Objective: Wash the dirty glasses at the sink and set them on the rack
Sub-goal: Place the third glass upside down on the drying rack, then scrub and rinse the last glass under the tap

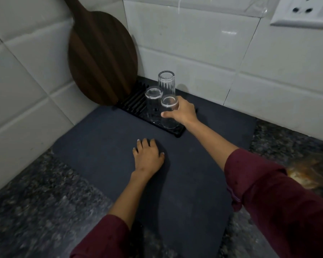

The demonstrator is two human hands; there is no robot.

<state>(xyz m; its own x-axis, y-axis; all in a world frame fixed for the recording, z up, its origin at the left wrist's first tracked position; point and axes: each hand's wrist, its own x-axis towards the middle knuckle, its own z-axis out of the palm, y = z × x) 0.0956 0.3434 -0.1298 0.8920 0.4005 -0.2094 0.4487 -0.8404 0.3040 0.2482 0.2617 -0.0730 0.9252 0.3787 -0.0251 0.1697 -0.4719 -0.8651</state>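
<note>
Three clear glasses stand upside down on a black ribbed rack (pixel 132 103) in the counter's corner. The tallest glass (pixel 166 82) is at the back, a shorter one (pixel 153 101) to its left. My right hand (pixel 183 111) grips the nearest glass (pixel 169 112), thumb in front and fingers behind, with its rim down on the rack. My left hand (pixel 148 157) rests palm down on the dark mat (pixel 104 146), fingers loosely bent, holding nothing.
A round dark wooden board (pixel 101 58) leans against the tiled wall behind the rack's left end. The mat lies on a speckled granite counter (pixel 35 202). A white wall socket (pixel 304 12) sits at the upper right. No sink is in view.
</note>
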